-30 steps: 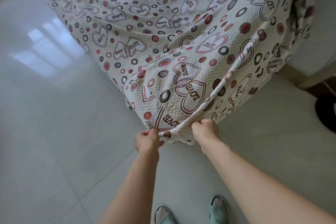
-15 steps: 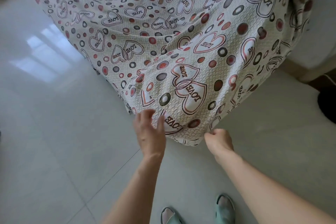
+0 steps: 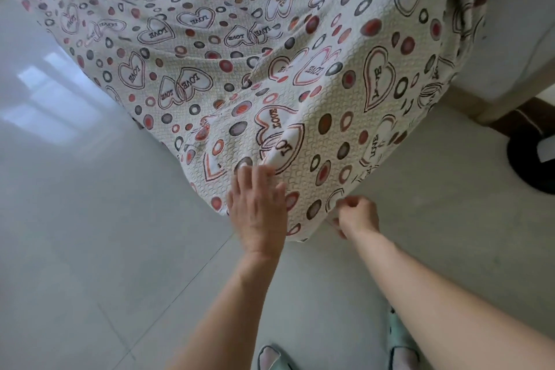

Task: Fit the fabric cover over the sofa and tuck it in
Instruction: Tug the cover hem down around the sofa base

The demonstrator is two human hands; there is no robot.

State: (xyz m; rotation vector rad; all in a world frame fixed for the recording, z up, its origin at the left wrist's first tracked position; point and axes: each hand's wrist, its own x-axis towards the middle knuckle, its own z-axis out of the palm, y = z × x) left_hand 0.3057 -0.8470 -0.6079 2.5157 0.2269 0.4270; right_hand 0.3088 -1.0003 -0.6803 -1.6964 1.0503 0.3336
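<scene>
The pale tiled floor [image 3: 90, 219] fills the left and bottom of the view. The cover [image 3: 270, 54], white with hearts and dots, lies draped over the sofa and hides it completely. Its nearest corner hangs down towards the floor in front of the person.

The left hand [image 3: 258, 213] lies flat on that corner with its fingers straight, pressing the cloth and holding nothing. The right hand [image 3: 357, 215] is curled at the hem just beside it, pinching the edge of the cover from below. A raised ridge [image 3: 282, 150] of cloth runs up from the left fingertips. A pair of light slippers [image 3: 271, 359] shows at the bottom edge.

The main risk seems to be that ridge. If the right hand pulls the hem down while the left palm pins the cloth, the slack may bunch into a crease and not spread out. A hard tug could also drag the cover off the far side, which lies out of view. The hem hangs close to the glossy floor, so loose cloth could end up underfoot. Because the sofa's edge is hidden, the tuck has to be found by feel and may miss the gap.
</scene>
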